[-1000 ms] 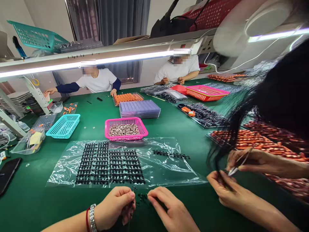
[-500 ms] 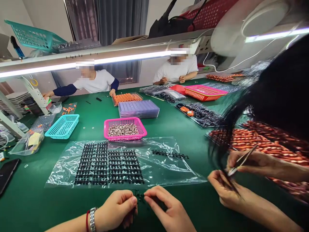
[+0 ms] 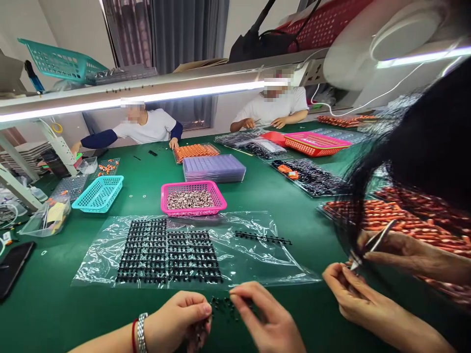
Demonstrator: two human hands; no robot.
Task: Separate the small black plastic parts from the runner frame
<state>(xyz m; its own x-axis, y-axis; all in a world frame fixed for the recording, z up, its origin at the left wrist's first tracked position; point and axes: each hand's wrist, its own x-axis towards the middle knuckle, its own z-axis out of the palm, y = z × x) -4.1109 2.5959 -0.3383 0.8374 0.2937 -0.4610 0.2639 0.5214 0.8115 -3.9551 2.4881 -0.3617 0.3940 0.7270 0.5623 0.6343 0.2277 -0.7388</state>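
Observation:
My left hand (image 3: 186,316), with a watch and a red band at the wrist, is closed at the bottom centre; what its curled fingers hold is too hidden to name. Just to the right, my right hand (image 3: 267,314) has thumb and forefinger nearly together, and anything between them is too small to make out. Small black pieces (image 3: 224,306) lie on the green table between the two hands. Beyond them, rows of black strips (image 3: 142,252) rest on a clear plastic sheet (image 3: 253,269), with a separate black strip (image 3: 263,238) farther right.
A pink basket (image 3: 193,212) of small metallic parts stands behind the sheet, a turquoise basket (image 3: 98,195) to its left. A phone (image 3: 14,267) lies far left. At right, a person's hands (image 3: 368,289) hold tweezers near orange-brown pieces (image 3: 401,215).
My right hand has shifted slightly right, widening the gap from my left hand. More black pieces show between them. The whole view has moved a little.

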